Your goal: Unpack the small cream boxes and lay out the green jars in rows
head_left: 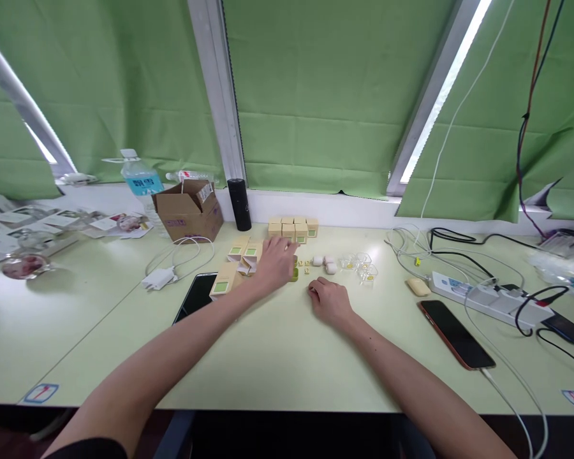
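Note:
My left hand (276,262) reaches over the middle of the table, fingers stretched forward and apart. Beside its fingertips lie small olive-green pieces (294,274), partly covered by the hand. Small beige boxes with green labels (226,280) stand to its left, some with open flaps. My right hand (330,301) rests on the table with fingers curled together; whatever is in them is hidden. Just beyond it are small pinkish-white rounded pieces (331,268) and tiny yellow pieces (307,270). Clear plastic pieces (367,274) lie farther right.
More beige boxes (287,227) are stacked at the back. A cardboard carton (189,213), black cylinder bottle (240,204) and water bottle (141,182) stand back left. A dark tablet (196,296) lies left; a phone (456,333), power strip (488,299) and cables lie right.

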`<action>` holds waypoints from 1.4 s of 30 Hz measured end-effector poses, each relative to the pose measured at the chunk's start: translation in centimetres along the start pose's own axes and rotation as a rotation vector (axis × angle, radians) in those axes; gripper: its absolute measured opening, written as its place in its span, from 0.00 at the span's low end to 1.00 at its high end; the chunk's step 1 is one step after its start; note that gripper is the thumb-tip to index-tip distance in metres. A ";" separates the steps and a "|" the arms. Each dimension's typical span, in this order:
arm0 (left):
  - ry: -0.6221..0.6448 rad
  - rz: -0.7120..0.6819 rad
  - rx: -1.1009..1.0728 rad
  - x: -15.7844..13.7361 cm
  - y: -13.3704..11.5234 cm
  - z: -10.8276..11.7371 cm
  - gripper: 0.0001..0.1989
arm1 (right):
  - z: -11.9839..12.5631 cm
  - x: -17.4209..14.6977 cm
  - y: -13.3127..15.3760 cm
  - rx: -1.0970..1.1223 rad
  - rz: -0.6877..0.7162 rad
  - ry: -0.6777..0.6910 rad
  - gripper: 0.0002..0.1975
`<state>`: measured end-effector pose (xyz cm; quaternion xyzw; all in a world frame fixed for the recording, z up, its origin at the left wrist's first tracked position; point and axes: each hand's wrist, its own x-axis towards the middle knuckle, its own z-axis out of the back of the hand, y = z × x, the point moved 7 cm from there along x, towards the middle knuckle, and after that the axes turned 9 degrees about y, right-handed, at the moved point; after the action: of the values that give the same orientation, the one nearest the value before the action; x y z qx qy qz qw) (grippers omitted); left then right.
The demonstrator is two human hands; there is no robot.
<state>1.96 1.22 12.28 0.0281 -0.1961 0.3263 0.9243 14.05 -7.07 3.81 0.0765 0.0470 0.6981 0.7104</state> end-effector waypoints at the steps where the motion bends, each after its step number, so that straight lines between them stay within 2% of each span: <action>1: 0.006 0.021 0.038 1.4 0.6 0.0 0.17 | 0.0 0.0 0.0 0.000 -0.002 -0.001 0.08; 5: 0.121 0.167 0.134 6.5 3.5 -2.4 0.26 | 0.0 0.0 -0.1 0.007 0.002 -0.001 0.08; 9: 0.157 0.201 0.133 9.1 4.7 -5.5 0.32 | -0.2 0.1 -0.2 0.019 -0.001 0.005 0.08; 14: 0.170 0.176 0.120 10.7 4.8 -8.3 0.24 | -0.2 0.1 -0.1 0.021 0.005 0.008 0.09; 19: 0.131 0.134 0.099 11.8 4.6 -8.9 0.22 | -0.1 0.0 -0.1 0.015 -0.001 0.004 0.09; 24: 0.047 0.089 0.031 11.3 3.9 -7.5 0.19 | 0.0 0.0 -0.1 0.022 0.004 -0.014 0.09; 30: -0.105 0.082 -0.106 8.6 2.7 -3.5 0.19 | 0.5 0.0 -0.6 0.082 0.015 -0.082 0.09; 34: -0.242 -0.019 -0.357 3.1 0.9 -0.5 0.23 | 2.2 -0.4 -1.8 0.194 0.015 -0.267 0.09; 36: -0.211 -0.042 -0.406 -0.3 -0.3 0.0 0.23 | 3.2 -0.7 -2.5 0.265 0.010 -0.380 0.09; 38: -0.138 0.001 -0.460 -3.5 -1.1 -0.3 0.22 | 3.9 -1.0 -3.1 0.330 0.002 -0.472 0.09; 42: 0.030 0.112 -0.568 -7.4 -2.2 -2.2 0.21 | 4.0 -1.2 -3.4 0.377 0.003 -0.527 0.08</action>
<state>-1.22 -4.52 7.59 -0.2477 -0.2674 0.3090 0.8784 18.03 -8.53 7.08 0.3850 -0.0102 0.6344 0.6702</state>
